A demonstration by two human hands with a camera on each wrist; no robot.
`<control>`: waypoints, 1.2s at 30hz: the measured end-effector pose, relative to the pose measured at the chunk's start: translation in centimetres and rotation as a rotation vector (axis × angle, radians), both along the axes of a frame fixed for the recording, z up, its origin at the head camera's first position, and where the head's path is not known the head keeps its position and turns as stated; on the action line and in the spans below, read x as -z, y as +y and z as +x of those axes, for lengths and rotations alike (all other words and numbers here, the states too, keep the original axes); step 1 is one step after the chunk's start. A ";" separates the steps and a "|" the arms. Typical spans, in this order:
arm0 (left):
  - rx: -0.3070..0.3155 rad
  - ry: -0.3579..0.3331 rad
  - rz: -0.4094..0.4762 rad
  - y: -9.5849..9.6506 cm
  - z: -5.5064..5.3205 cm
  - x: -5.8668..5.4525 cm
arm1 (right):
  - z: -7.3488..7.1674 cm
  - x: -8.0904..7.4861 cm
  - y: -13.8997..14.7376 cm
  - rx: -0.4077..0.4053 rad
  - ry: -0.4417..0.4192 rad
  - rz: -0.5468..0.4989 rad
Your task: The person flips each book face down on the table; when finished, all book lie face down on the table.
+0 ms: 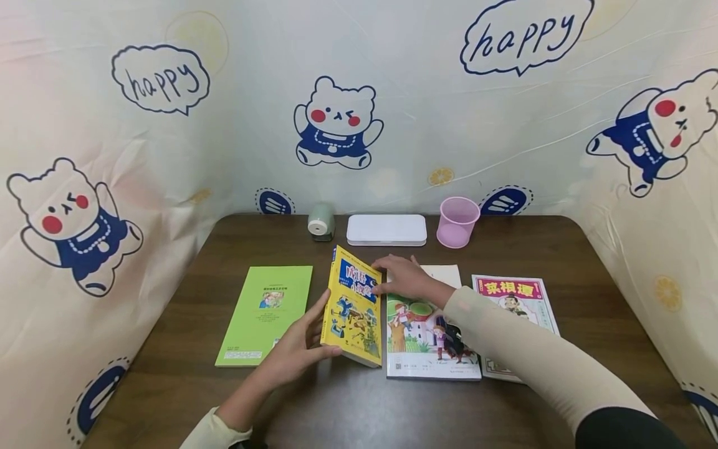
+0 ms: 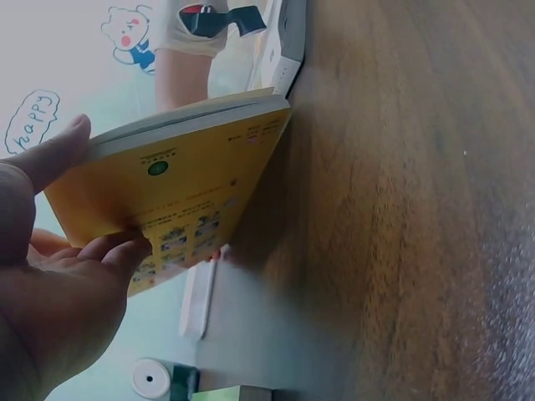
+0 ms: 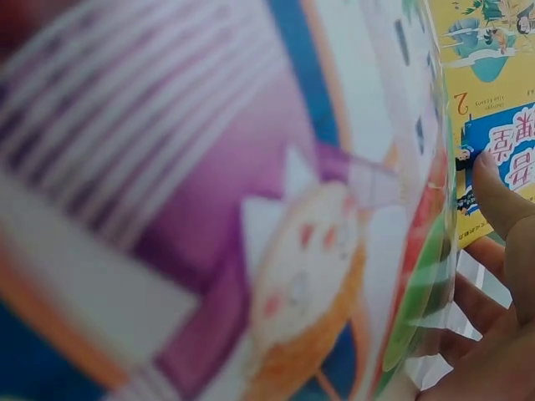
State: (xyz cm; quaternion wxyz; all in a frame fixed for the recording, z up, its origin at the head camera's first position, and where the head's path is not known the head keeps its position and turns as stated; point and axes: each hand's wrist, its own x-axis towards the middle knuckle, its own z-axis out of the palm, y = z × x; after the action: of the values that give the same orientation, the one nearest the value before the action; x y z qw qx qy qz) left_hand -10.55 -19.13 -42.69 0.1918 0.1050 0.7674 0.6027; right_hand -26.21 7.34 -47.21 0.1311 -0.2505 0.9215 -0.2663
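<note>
Both hands hold a yellow paperback book [image 1: 352,315] with a blue title panel, tilted up off the table. My left hand [image 1: 296,350] grips its lower left side, thumb at the bottom edge. In the left wrist view, the fingers [image 2: 121,251] press on the yellow back cover. My right hand [image 1: 408,277] pinches the upper right of the book, with the thumb [image 3: 495,188] on the front cover and the other fingers behind. Under the right forearm lies a picture book [image 1: 432,349] with a castle scene, partly covered by the hand and sleeve.
A green book [image 1: 269,330] lies to the left on the brown table [image 1: 185,374]. A pink-bordered book [image 1: 533,290] lies at the right, partly under the sleeve. Along the back stand a green sharpener-like object [image 1: 321,222], a white case [image 1: 387,230] and a pink cup [image 1: 457,223].
</note>
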 end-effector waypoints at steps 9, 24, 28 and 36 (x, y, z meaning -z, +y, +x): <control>0.008 0.037 -0.043 -0.1 0.0 -0.4 | 0.1 -1.1 -0.9 -0.035 -0.012 -0.026; -0.011 0.105 -0.128 -0.3 0.1 -1.6 | -0.2 -2.7 -3.0 -0.043 -0.057 -0.162; -0.007 0.145 -0.147 -0.4 0.1 -1.7 | -0.3 -3.1 -3.5 -0.048 -0.065 -0.200; -0.008 0.201 -0.170 -0.8 0.2 -2.2 | -0.2 -4.3 -4.6 -0.085 -0.104 -0.330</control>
State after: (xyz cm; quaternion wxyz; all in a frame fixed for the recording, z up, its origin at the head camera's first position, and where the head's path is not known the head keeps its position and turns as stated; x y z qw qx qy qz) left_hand -10.39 -19.89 -40.51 0.1198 0.1450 0.8314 0.5228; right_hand -26.44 2.77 -42.95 0.1468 -0.2933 0.8458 -0.4207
